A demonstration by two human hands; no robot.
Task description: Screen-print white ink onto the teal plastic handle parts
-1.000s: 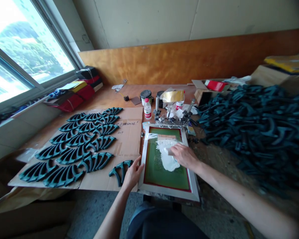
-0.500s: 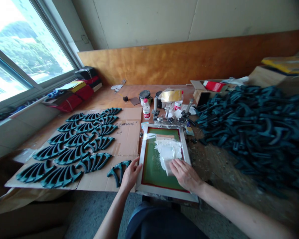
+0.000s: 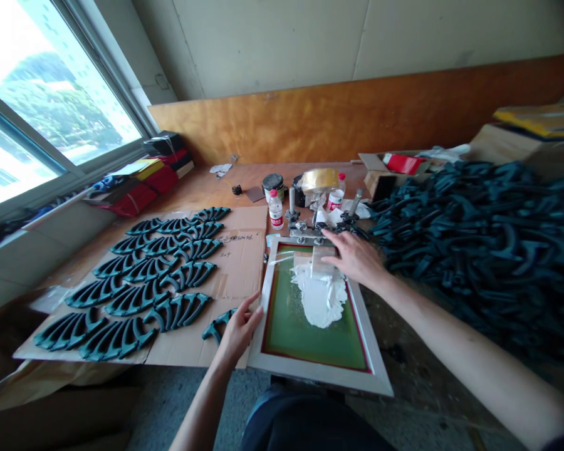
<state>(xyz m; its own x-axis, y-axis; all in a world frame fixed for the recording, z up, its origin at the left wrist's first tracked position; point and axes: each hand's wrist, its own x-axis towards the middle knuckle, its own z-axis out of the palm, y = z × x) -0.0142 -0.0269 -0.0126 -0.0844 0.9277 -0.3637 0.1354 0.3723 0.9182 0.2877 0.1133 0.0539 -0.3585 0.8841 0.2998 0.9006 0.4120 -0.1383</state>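
A screen-printing frame [image 3: 373, 366] with a green mesh lies in front of me, its far edge clamped in a metal hinge [image 3: 310, 233]. White ink [image 3: 322, 299] is smeared over the mesh. My right hand [image 3: 355, 258] is at the frame's far end, fingers closed on a small flat squeegee [image 3: 320, 262] standing in the ink. My left hand [image 3: 237, 331] grips the frame's left rail near its front corner. A dark teal plastic part [image 3: 215, 326] lies right beside that hand.
Rows of teal curved parts [image 3: 141, 282] lie on flattened cardboard [image 3: 244, 260] at the left. A big heap of the same parts [image 3: 479, 238] fills the right. Bottles [image 3: 276, 210], a tin and a tape roll stand behind the frame. A window is at the left.
My right hand pulled the squeegee toward me down the mesh, then moved it back to the far end. The frame's near edge now seems lifted. My left hand stayed on the rail.
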